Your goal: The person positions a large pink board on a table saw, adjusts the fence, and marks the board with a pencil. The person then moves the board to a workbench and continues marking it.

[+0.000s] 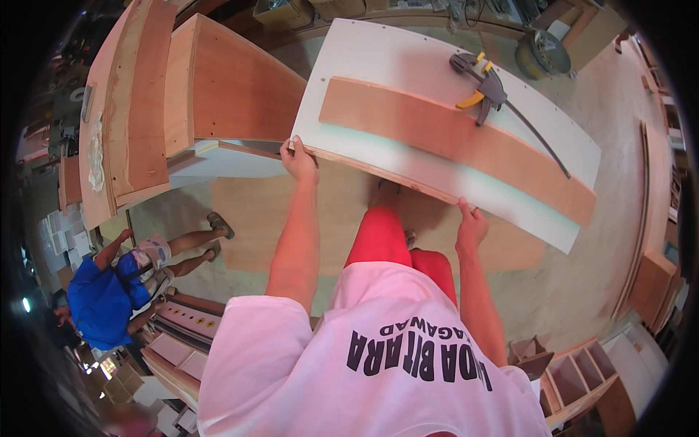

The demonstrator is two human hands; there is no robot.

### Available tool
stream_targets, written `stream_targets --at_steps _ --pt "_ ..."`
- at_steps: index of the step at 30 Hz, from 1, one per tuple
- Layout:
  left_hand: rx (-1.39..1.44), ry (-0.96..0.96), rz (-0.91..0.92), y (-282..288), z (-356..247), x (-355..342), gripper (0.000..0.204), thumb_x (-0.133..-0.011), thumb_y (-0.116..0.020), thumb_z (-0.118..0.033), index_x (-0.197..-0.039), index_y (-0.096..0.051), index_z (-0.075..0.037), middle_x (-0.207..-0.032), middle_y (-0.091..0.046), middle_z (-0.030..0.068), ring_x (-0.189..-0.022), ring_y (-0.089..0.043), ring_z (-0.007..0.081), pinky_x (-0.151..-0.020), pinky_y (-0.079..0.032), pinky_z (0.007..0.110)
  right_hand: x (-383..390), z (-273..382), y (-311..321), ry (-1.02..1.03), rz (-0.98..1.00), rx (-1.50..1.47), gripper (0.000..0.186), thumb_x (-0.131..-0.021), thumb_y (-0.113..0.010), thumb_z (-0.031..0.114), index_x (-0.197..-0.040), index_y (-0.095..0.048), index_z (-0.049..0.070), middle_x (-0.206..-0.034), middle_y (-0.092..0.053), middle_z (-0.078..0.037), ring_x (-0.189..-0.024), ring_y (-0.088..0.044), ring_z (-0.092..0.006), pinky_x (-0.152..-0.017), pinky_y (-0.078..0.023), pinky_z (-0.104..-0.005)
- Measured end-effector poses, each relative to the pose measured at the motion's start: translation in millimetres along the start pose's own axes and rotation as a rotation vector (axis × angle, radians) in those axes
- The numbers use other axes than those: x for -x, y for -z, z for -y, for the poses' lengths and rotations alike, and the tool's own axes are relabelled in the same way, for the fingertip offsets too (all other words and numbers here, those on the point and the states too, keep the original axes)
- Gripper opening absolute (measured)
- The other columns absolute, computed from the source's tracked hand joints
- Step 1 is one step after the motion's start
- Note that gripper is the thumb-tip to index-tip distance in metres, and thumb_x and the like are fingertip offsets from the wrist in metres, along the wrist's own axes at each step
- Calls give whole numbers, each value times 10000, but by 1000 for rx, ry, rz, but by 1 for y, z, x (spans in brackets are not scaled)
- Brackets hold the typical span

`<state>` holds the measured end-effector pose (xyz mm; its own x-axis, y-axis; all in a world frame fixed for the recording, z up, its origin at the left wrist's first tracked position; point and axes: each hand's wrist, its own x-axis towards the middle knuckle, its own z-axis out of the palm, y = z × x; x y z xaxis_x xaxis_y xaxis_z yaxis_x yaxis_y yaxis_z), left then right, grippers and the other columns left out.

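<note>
A large white panel (364,52) with a wooden edge lies in front of me, slightly slanted down to the right. My left hand (301,162) is closed around its near left corner. Farther right along the same edge, my right hand (472,226) grips the panel with the thumb on top; some of the fingers of both hands are hidden beneath. A long reddish-brown plywood strip (408,120) rests lengthwise on the white surface. On that strip and the panel lies a bar clamp (491,91) with yellow levers, its dark bar pointing toward the right end.
Close on the left stands a big plywood cabinet (237,84). A thin plywood sheet (255,226) covers part of the floor under me. Another person in a blue shirt (98,302) is at the left. A dark bucket (542,54) stands far right; wooden shelving (579,375) is near right.
</note>
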<state>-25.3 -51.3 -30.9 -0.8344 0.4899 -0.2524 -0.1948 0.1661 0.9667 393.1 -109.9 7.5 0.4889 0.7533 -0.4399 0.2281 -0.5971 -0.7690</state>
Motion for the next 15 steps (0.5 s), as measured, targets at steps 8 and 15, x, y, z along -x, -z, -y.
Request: stream_targets --at_steps 8,15 --pt "-186 35 -548 -55 -17 -8 456 -973 -674 -412 -986 -493 6 -941 -586 179 -840 -615 305 -786 -526 456 12 13 -3 -39 -15 18 293 -930 -771 282 -931 -770 -11 -708 -553 50 -690 -389 -81 -608 -322 -303" --pt "-292 85 -517 -50 -22 -14 515 -929 -713 -445 -888 -420 -23 -929 -577 185 -826 -603 322 -784 -517 461 13 16 -13 -5 -48 -99 291 -940 -757 257 -786 -706 15 -681 -449 70 -661 -330 -66 -573 -279 -300"
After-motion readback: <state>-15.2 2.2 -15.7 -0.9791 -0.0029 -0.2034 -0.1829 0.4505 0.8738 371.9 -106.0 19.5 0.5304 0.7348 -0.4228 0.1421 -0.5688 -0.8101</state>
